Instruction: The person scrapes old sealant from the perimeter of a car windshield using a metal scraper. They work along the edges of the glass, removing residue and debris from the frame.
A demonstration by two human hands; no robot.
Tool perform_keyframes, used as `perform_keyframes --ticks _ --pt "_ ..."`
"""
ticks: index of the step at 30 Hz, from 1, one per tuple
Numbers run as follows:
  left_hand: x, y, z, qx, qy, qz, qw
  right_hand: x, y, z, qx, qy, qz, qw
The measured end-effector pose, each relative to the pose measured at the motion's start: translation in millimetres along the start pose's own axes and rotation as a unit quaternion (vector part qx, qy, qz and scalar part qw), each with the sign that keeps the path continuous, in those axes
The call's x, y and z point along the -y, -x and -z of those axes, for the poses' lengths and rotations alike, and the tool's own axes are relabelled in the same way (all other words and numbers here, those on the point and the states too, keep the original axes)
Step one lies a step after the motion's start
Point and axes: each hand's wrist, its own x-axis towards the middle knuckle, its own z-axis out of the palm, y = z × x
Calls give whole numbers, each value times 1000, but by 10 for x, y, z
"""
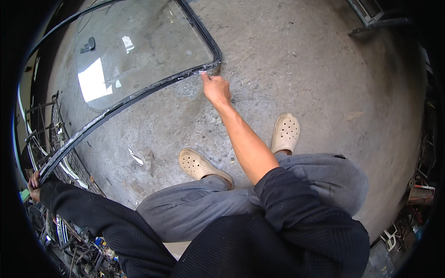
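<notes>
Glass panel (157, 51), black rim (200, 28): probably heavy, stiff, fragile; hold by rim. Left hand (34, 186): grasping panel's near-left corner. Right hand (217, 89): curled by panel's near-right corner; grasp cannot be told.

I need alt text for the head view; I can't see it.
A person's right hand touches the dark rim of a large glass pane near its lower right corner; the left hand is at the rim's lower left end. Beige clogs stand on concrete floor.

A head-worn fisheye looks steeply down over both hands (216, 89) (34, 186) and the floor (324, 88).
</notes>
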Motion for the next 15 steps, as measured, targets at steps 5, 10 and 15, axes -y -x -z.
perform_keyframes --ticks 5,10,15 --pt "-139 30 -34 -29 -16 -28 999 39 87 -10 -3 -7 6 1000" --pt "-89 36 -26 -41 -16 -33 998 32 89 -53 11 2 5 1000" --pt "-149 64 -32 -45 -17 -37 998 22 48 -57 21 -6 4 1000"
